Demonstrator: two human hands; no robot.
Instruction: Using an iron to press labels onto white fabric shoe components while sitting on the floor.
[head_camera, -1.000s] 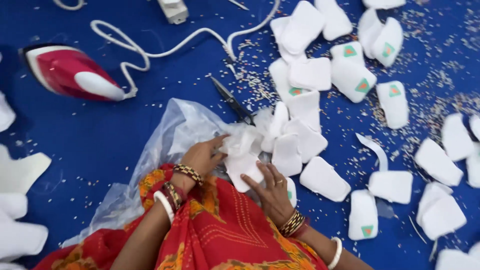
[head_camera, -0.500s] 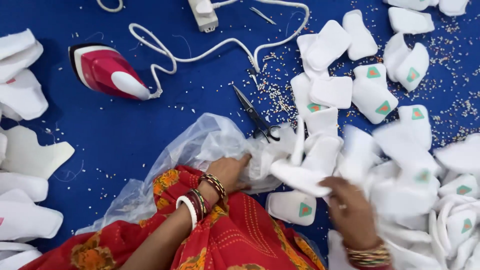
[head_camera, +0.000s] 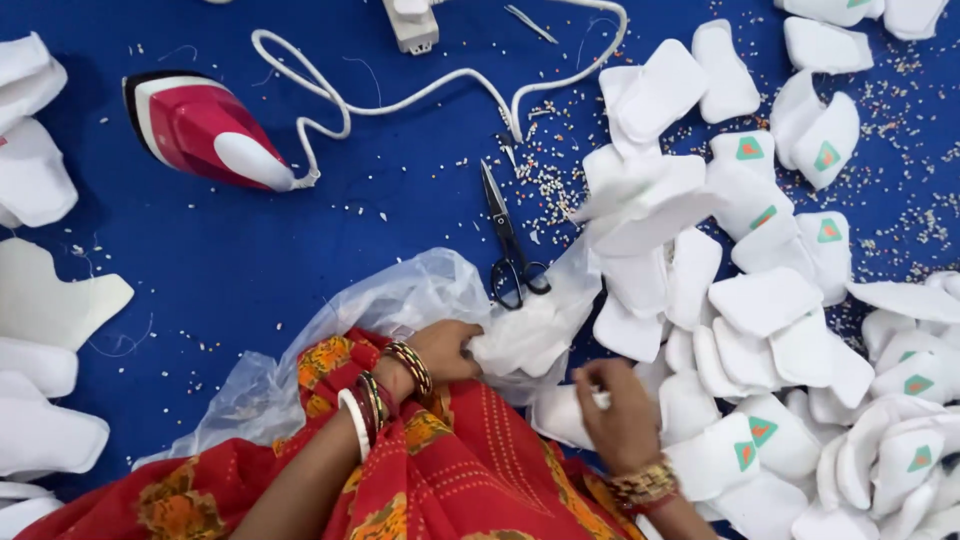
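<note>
Shifted since the frame before: right hand (head_camera: 622, 415) pulled back from the heap at right to lower centre, closer to the left; iron (head_camera: 205, 130) and scissors (head_camera: 508, 240) sit a little further right in frame, likely from head movement.

Left hand (head_camera: 448, 350), lower centre, fingers closed on the mouth of the bag (head_camera: 400, 310), with a white pad (head_camera: 530, 335) at that opening. Right hand curled on a small white piece (head_camera: 600, 398); cannot tell how firm the pinch is.

Judged barely begun: only a pad or two at or inside the bag, contents mostly hidden by the crumpled film; nearly the whole heap (head_camera: 760, 300) loose on the blue cloth (head_camera: 300, 250).

Counted: one iron, upper left; one pair of scissors, centre; one white plug block (head_camera: 410, 22) at top with its cord (head_camera: 400, 95); one clear bag. Pads on the right: some forty or more, overlapping too much for an exact figure, about a dozen showing green-and-orange marks. Larger white cut shapes (head_camera: 45, 300) along the left edge: about seven
</note>
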